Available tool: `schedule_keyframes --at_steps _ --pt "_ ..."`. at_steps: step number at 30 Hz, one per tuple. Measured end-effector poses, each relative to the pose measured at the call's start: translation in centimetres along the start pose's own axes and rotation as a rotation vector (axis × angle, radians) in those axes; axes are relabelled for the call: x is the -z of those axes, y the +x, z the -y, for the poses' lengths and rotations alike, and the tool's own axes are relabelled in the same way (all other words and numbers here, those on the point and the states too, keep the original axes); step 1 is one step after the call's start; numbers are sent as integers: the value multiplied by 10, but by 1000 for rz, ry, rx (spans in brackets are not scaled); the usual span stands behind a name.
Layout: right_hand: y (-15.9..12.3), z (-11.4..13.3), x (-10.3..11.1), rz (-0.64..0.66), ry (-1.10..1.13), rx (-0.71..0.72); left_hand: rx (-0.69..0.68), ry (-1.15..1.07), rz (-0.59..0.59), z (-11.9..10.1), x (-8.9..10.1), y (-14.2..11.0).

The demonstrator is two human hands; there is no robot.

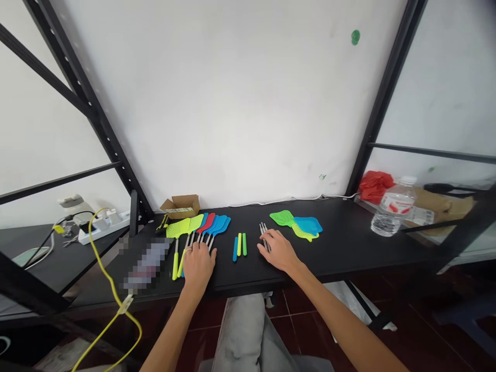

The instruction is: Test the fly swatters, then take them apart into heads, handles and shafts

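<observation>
Fly swatters [205, 225] lie fanned on a black shelf [329, 258], their wire shafts under the left hand [198, 266], which rests flat and open without gripping. Between the hands lie three loose blue and green handles [239, 247]. The open right hand [279, 250] touches a bunch of bare wire shafts [264, 235], with more swatter heads [296, 226] just beyond.

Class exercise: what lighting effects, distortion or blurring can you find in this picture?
In the head view, wide-angle distortion makes the black metal uprights lean inward; soft, even light leaves the white wall almost shadowless; a pixelated blur patch hides part of the black tabletop.
</observation>
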State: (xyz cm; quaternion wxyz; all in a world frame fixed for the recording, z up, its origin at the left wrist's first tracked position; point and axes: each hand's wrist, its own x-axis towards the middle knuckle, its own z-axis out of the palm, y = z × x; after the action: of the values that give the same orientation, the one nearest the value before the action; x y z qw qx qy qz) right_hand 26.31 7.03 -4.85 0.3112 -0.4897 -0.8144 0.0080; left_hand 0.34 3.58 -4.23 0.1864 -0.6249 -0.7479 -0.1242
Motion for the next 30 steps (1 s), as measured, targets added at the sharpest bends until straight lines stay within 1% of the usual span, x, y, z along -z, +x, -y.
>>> schedule_keyframes --at_steps 3,7,10,13,16,19,21,25,27,30 --pt "4 0 -1 -2 19 9 8 34 18 -2 2 2" --pt "4 0 0 -75 68 -4 -6 49 35 -5 8 1" --pt "5 -1 0 -101 135 -37 -10 15 38 -12 15 -1" --pt "7 -5 0 -132 229 -94 17 -45 65 -26 25 -5" --pt "11 -11 1 -180 365 -159 35 -110 102 -49 37 -9" --pt "14 -12 2 -252 585 -232 41 -192 127 -80 48 -10" --pt "17 -8 2 -271 798 -287 34 -282 167 -103 54 -13" --pt "24 8 2 -165 1294 -379 -9 -506 255 -141 59 -24" --pt "28 13 2 -164 1470 -436 11 -624 278 -152 57 -31" --pt "33 15 2 -210 1623 -524 22 -867 285 -158 48 -36"
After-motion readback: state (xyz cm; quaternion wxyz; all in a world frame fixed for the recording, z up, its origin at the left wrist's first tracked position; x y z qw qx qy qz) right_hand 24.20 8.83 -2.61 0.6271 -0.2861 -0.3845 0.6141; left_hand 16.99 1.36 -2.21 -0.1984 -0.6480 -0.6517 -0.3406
